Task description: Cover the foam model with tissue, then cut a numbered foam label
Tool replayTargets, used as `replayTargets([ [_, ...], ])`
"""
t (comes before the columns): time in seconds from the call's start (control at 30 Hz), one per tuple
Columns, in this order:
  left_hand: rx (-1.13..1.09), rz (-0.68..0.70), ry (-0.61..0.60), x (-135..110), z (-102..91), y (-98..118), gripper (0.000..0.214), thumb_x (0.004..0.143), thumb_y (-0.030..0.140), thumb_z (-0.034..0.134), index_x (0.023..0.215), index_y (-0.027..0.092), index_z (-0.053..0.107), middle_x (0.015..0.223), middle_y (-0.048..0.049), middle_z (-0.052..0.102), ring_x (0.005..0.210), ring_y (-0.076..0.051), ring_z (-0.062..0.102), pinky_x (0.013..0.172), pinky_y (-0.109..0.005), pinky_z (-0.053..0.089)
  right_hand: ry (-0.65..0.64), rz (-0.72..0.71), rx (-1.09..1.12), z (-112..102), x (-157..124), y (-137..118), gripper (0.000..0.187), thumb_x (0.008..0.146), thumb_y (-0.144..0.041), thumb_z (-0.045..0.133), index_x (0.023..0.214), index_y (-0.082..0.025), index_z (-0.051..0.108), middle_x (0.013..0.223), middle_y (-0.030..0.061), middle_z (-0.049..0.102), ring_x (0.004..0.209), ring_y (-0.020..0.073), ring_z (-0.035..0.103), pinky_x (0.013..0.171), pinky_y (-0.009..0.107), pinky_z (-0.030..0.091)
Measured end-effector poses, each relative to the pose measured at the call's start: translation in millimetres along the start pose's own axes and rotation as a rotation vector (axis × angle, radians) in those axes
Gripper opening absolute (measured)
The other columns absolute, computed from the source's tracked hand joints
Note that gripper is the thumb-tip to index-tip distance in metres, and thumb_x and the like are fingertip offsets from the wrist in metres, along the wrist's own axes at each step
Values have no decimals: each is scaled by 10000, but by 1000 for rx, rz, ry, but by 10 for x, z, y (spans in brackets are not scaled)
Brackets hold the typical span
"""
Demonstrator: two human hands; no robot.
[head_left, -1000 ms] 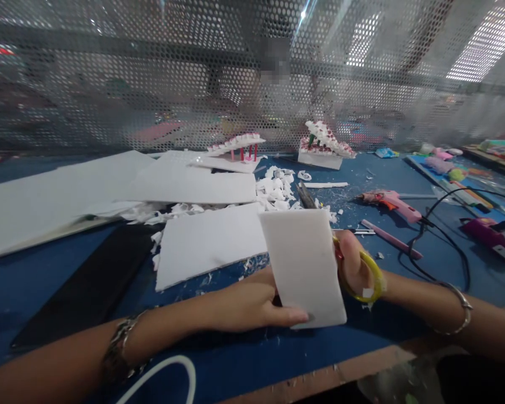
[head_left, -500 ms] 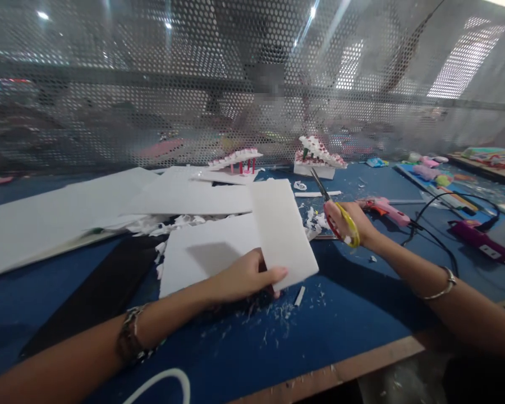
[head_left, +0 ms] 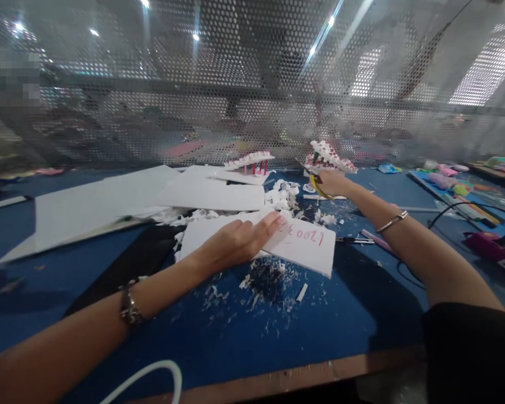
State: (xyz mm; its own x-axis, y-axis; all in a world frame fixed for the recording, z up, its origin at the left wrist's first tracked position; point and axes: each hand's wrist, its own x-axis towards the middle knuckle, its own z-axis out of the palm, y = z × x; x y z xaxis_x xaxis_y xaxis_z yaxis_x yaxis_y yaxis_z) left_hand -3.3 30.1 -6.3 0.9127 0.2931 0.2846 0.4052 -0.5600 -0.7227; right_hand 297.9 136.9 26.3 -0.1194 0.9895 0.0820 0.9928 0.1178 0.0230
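My left hand [head_left: 246, 238] is over the left end of a cut white foam board piece [head_left: 307, 249], its fingers closed at that end. Red handwritten marks, seen upside down, show on the piece. Under it lies a larger white board [head_left: 202, 233]. Farther back, my right hand [head_left: 332, 182] holds scissors with a yellow handle [head_left: 317, 186], blades pointing up and left. They are close to a small white and red stepped model [head_left: 330, 157]. Whether the scissors touch anything cannot be made out.
White sheets [head_left: 96, 199] are stacked at left beside a black mat [head_left: 126, 269]. Another stepped model [head_left: 252, 163] stands at the back. White scraps [head_left: 281, 193] litter the blue table [head_left: 252, 342]. A purple glue gun [head_left: 492, 249] and black cable lie right; mesh [head_left: 244, 101] rises behind.
The foam piece has gone from raised and tilted to lying lower, its written side showing. My right hand has moved back and left with the scissors. The view has shifted slightly.
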Motion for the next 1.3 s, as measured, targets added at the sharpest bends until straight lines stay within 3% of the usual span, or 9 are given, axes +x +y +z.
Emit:
replayTargets([
  [0.2, -292, -115, -164, -20, -50, 63, 535, 994, 104, 192, 1480, 211, 390, 1511, -142, 381, 720, -185, 651, 631, -370, 472, -70, -226, 62, -6, 43, -78, 322, 966, -228, 370, 1000, -119, 671, 1149, 171, 669, 1101, 238, 596, 939, 339, 425],
  [0.3, -490, -189, -194, -8, -8, 48, 549, 989, 125, 183, 1478, 254, 397, 1531, -151, 344, 799, -223, 668, 742, -432, 489, -53, -300, 140, -145, -292, -186, 365, 995, -283, 312, 1128, -130, 615, 1176, 133, 657, 1072, 209, 600, 923, 324, 442],
  [0.4, -553, -254, -158, 10, 47, 31, 562, 968, 98, 224, 1472, 269, 406, 1544, -163, 333, 959, -271, 663, 882, -490, 457, -214, -486, 442, -241, -752, -318, 464, 1004, -433, 250, 1212, -159, 561, 1172, 98, 661, 1016, 184, 623, 870, 309, 489],
  [0.5, -500, -238, -148, 41, 15, 16, 567, 943, 92, 306, 1484, 248, 373, 1534, -177, 361, 1101, -307, 613, 919, -470, 432, -180, -578, 515, -240, -1101, -392, 460, 929, -452, 451, 1248, -136, 551, 1265, 123, 613, 1111, 220, 582, 951, 335, 461],
  [0.7, -462, -164, -148, 57, -275, 69, 708, 855, 529, 550, 1417, 118, 424, 1361, -208, 536, 1179, -357, 523, 919, -441, 408, -129, -542, 592, -125, -1316, -336, 372, 896, -406, 501, 1157, -167, 616, 1169, 81, 667, 1043, 205, 607, 902, 321, 470],
  [0.83, -571, -154, -246, -47, -344, 196, 703, 797, 595, 597, 1306, 112, 553, 1172, -187, 636, 1058, -345, 567, 869, -423, 432, -149, -498, 495, 11, -1441, -245, 341, 918, -374, 474, 1138, -166, 631, 1054, 85, 694, 881, 173, 621, 766, 295, 465],
  [0.93, -695, -187, -308, -162, -312, 250, 708, 780, 595, 591, 1294, 109, 572, 1135, -176, 639, 970, -323, 607, 813, -405, 458, -47, -425, 396, 74, -1532, -95, 341, 923, -383, 471, 1133, -169, 632, 1007, 91, 696, 815, 176, 613, 738, 306, 449],
  [1.13, -774, -262, -333, -239, -254, 272, 756, 754, 585, 557, 1368, 146, 501, 1197, -149, 586, 812, -236, 626, 670, -303, 471, -67, -292, 221, -10, -1429, 140, 293, 911, -333, 456, 1037, -169, 664, 996, 86, 707, 831, 195, 624, 758, 316, 439],
  [1.3, -918, -341, -328, -128, -265, 319, 761, 728, 493, 621, 1363, 108, 456, 1152, -141, 520, 812, -231, 604, 711, -338, 494, -43, -265, -8, 40, -813, 33, 296, 915, -216, 436, 1103, -125, 646, 1076, 131, 691, 945, 217, 620, 808, 308, 430],
])
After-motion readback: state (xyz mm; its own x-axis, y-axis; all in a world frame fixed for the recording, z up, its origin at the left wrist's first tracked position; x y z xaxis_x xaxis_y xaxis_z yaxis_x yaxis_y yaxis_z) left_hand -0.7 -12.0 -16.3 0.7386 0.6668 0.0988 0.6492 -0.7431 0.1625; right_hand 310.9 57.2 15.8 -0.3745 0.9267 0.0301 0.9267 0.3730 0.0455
